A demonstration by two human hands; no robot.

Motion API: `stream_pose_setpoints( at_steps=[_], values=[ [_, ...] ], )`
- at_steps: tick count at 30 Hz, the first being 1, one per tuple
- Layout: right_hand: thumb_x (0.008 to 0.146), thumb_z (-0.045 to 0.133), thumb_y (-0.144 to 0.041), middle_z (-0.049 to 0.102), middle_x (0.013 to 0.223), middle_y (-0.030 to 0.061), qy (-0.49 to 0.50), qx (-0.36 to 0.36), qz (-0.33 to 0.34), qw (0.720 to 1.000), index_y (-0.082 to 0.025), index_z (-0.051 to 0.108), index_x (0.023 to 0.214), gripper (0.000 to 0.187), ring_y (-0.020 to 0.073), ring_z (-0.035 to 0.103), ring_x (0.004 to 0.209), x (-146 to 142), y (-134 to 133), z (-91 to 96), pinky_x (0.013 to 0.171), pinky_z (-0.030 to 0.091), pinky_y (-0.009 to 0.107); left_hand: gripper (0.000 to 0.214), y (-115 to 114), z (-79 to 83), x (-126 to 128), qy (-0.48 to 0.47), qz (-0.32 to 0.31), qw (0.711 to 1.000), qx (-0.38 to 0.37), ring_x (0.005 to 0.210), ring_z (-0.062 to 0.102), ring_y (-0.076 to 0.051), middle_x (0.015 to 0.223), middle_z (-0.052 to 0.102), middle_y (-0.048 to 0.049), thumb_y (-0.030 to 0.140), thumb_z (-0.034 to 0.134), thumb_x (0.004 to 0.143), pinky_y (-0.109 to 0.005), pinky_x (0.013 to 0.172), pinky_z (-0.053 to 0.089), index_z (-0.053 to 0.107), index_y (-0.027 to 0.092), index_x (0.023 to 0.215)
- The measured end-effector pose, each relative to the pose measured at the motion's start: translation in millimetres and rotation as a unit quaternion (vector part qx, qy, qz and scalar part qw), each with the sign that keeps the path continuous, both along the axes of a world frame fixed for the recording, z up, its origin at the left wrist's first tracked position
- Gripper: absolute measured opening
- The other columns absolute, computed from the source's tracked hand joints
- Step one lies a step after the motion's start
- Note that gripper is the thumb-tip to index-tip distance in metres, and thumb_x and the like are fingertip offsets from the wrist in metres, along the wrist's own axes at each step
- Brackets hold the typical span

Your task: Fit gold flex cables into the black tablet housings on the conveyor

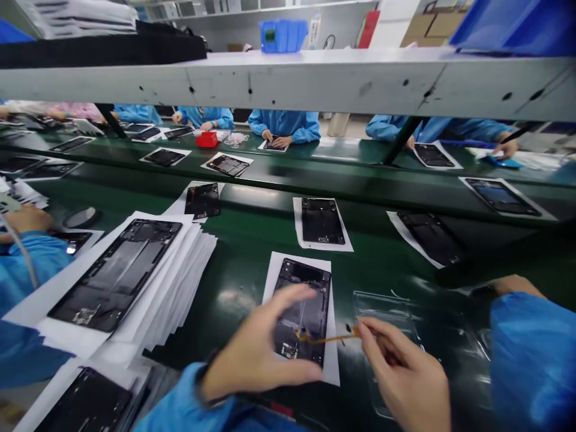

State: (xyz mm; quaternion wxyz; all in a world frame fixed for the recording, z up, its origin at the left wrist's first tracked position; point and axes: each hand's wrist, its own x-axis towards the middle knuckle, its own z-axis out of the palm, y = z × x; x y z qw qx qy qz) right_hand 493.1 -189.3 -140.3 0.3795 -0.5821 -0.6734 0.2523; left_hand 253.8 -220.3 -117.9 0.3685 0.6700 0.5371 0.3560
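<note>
A black opened phone chassis (302, 312) lies on a white sheet (332, 360) on the green belt right in front of me. My left hand (258, 351) hovers over its lower left part, fingers curved and apart, thumb along the sheet's bottom edge. My right hand (405, 372) pinches one end of a thin orange flex cable (326, 339), whose other end reaches over the chassis. A clear plastic tray (382, 306) lies just right of the sheet.
A stack of white sheets topped by a large black chassis (117, 273) sits at my left. More chassis on sheets (321, 222) ride the green belt (243, 264). Co-workers in blue sleeves (531, 354) work on both sides and across. A grey shelf beam (288, 81) spans overhead.
</note>
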Motion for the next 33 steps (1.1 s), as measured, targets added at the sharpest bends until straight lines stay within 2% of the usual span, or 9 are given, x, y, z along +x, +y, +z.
stream_pose_setpoints(
  at_steps=[2, 4, 6, 8, 12, 19, 24, 27, 33],
  values=[
    [0.085, 0.06, -0.05, 0.064, 0.065, 0.003, 0.037, -0.074, 0.06, 0.995, -0.019, 0.071, 0.089, 0.034, 0.0165, 0.056, 0.054, -15.8, 26.5, 2.5, 0.05, 0.044, 0.026, 0.073, 14.7, -25.1, 23.1, -0.056, -0.04, 0.997, -0.026, 0.096, 0.066, -0.019, 0.105, 0.068, -0.0046, 0.036, 0.078, 0.076, -0.028, 0.085, 0.054, 0.043, 0.025, 0.139],
    [0.082, 0.062, -0.051, 0.068, 0.069, 0.0053, 0.07, -0.134, 0.109, 0.983, -0.017, 0.07, 0.086, 0.035, 0.0188, 0.062, 0.06, -27.5, 53.1, 1.9, 0.054, 0.047, 0.026, 0.055, 28.0, -54.0, 35.2, -0.041, -0.027, 0.998, -0.04, 0.076, 0.066, -0.015, 0.084, 0.069, 0.0004, 0.02, 0.067, 0.083, -0.026, 0.075, 0.054, 0.046, 0.023, 0.134],
    [0.08, 0.065, -0.049, 0.071, 0.077, 0.0078, 0.09, -0.17, 0.152, 0.97, -0.016, 0.069, 0.084, 0.033, 0.0209, 0.065, 0.067, -36.3, 76.3, -1.1, 0.059, 0.05, 0.028, 0.042, 35.8, -77.2, 31.5, 0.048, 0.024, 0.999, -0.007, 0.074, 0.065, -0.016, 0.083, 0.068, -0.0001, 0.013, 0.059, 0.086, -0.029, 0.075, 0.053, 0.052, 0.022, 0.126],
    [0.079, 0.065, -0.044, 0.071, 0.076, 0.0082, 0.091, -0.187, 0.186, 0.96, -0.015, 0.069, 0.083, 0.029, 0.0209, 0.066, 0.069, -44.8, 95.5, -7.0, 0.061, 0.05, 0.028, 0.034, 39.3, -90.4, 15.4, 0.132, 0.06, 0.987, 0.065, 0.085, 0.064, -0.019, 0.094, 0.068, -0.0043, 0.012, 0.054, 0.089, -0.033, 0.082, 0.052, 0.057, 0.02, 0.122],
    [0.081, 0.06, -0.026, 0.069, 0.071, 0.0061, 0.027, -0.202, 0.218, 0.954, -0.014, 0.067, 0.084, 0.014, 0.018, 0.065, 0.066, -71.1, 128.5, -23.5, 0.062, 0.048, 0.026, 0.028, 46.2, -96.4, -22.4, 0.239, 0.052, 0.955, 0.166, 0.087, 0.061, -0.021, 0.09, 0.066, -0.0082, 0.011, 0.041, 0.096, -0.035, 0.079, 0.053, 0.062, 0.017, 0.113],
    [0.075, 0.059, -0.008, 0.067, 0.063, 0.0032, -0.106, -0.192, 0.271, 0.937, -0.014, 0.068, 0.068, 0.013, 0.0143, 0.06, 0.061, -129.5, 176.3, -50.0, 0.057, 0.04, 0.023, 0.034, 64.6, -107.3, -46.5, 0.361, -0.025, 0.917, 0.165, 0.079, 0.063, -0.02, 0.087, 0.066, -0.007, 0.008, 0.04, 0.096, -0.032, 0.069, 0.054, 0.052, 0.013, 0.128],
    [0.068, 0.063, -0.002, 0.061, 0.058, -0.0018, -0.187, -0.214, 0.276, 0.918, -0.016, 0.064, 0.063, 0.015, 0.0121, 0.055, 0.058, -144.9, 196.1, -68.6, 0.055, 0.034, 0.022, 0.03, 75.1, -116.5, -45.9, 0.359, -0.02, 0.916, 0.178, 0.08, 0.063, -0.02, 0.088, 0.066, -0.0059, 0.01, 0.043, 0.096, -0.031, 0.07, 0.055, 0.056, 0.014, 0.122],
    [0.067, 0.071, -0.008, 0.058, 0.06, -0.0052, -0.218, -0.22, 0.267, 0.913, -0.018, 0.063, 0.075, 0.015, 0.0114, 0.053, 0.059, -145.5, 202.8, -77.2, 0.055, 0.032, 0.021, 0.028, 78.8, -119.6, -44.6, 0.326, -0.022, 0.924, 0.198, 0.083, 0.064, -0.019, 0.092, 0.067, -0.0067, 0.009, 0.043, 0.095, -0.032, 0.074, 0.056, 0.059, 0.013, 0.118],
    [0.07, 0.076, -0.017, 0.058, 0.068, -0.0047, -0.267, -0.212, 0.261, 0.903, -0.021, 0.058, 0.076, 0.02, 0.0125, 0.056, 0.066, -143.5, 210.0, -79.2, 0.056, 0.032, 0.022, 0.027, 80.9, -122.6, -45.0, 0.248, -0.017, 0.943, 0.22, 0.088, 0.066, -0.018, 0.099, 0.069, -0.0079, 0.011, 0.042, 0.097, -0.032, 0.081, 0.057, 0.062, 0.013, 0.114]
  ],
)
